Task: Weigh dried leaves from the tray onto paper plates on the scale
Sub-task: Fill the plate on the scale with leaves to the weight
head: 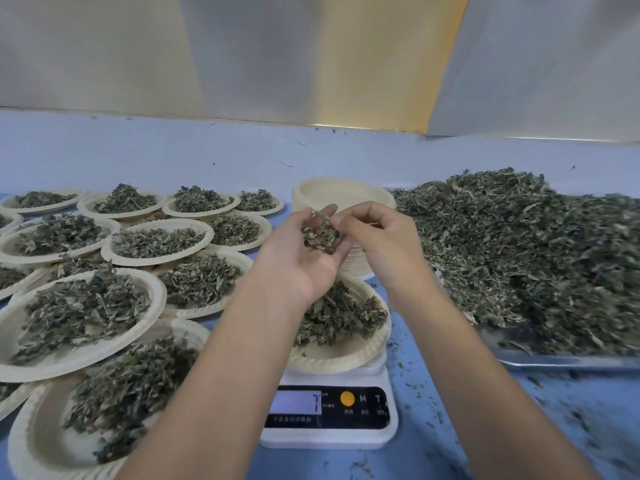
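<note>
Leaves (322, 237) sit in your cupped, half-curled left hand (298, 265) over the plate (332, 362) on the scale (329, 439), which reads 7. Your right hand (381, 244) fingers (348, 218) pinch a few. Tray (554, 362) at 3 o'clock. Drop a clump and you'll probably overshoot, or flakes miss the plate.

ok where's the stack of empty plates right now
Head view, centre: the stack of empty paper plates sits just behind the scale, between the filled plates on its left and the tray on its right.

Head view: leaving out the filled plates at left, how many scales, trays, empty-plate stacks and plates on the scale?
Digital scale: 1
Metal tray: 1
Stack of empty paper plates: 1
Paper plate on the scale: 1
Total: 4
</note>
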Motion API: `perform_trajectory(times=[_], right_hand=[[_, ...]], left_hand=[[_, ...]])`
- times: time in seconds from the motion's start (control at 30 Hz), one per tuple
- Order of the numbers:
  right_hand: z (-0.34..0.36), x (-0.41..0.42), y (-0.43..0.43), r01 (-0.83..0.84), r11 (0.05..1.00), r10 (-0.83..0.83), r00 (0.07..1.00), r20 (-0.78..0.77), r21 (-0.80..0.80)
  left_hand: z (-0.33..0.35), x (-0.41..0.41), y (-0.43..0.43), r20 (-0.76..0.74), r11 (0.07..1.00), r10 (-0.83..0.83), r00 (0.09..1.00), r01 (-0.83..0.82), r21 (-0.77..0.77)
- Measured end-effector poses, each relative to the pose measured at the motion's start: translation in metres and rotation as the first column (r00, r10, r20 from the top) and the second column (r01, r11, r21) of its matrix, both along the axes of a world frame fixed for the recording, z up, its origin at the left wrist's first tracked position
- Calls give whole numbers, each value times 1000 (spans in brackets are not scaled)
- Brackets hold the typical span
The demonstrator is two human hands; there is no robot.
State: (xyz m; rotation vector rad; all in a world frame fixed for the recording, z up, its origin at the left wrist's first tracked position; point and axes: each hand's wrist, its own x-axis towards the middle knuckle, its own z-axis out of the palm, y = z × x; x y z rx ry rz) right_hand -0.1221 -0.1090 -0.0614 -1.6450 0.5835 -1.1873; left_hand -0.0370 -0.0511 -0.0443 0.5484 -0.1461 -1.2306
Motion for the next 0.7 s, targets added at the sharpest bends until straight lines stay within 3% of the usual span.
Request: perform_trajectory(times=[0.23, 0.37, 0.43, 0.53, 0.6, 0.7], right_hand=[[-2, -20, -8, 123, 991, -125, 991, 43, 46], [-8, -34, -14, 195, 958, -237, 952, 195, 212], [-11, -41, -19, 167, 901, -302, 905, 300, 401], [-12, -54, -29, -50, 729, -381, 799, 465, 683], [-13, -66, -38, -145, 636, -420, 758, 498, 757], [-17, -82, -49, -176, 576, -461, 736, 495, 798]], left_hand=[[9, -26, -21, 0, 1000, 27, 1000, -27, 8], [5, -49, -40, 0, 998, -52, 999, 52, 29], [2, -65, -52, 36, 994, -100, 994, 99, 41], [-2, -88, -70, 117, 990, -109, 987, 97, 101], [-6, -103, -82, 214, 984, -109, 971, 75, 161], [-11, -123, -96, 293, 976, -129, 947, 69, 207]])
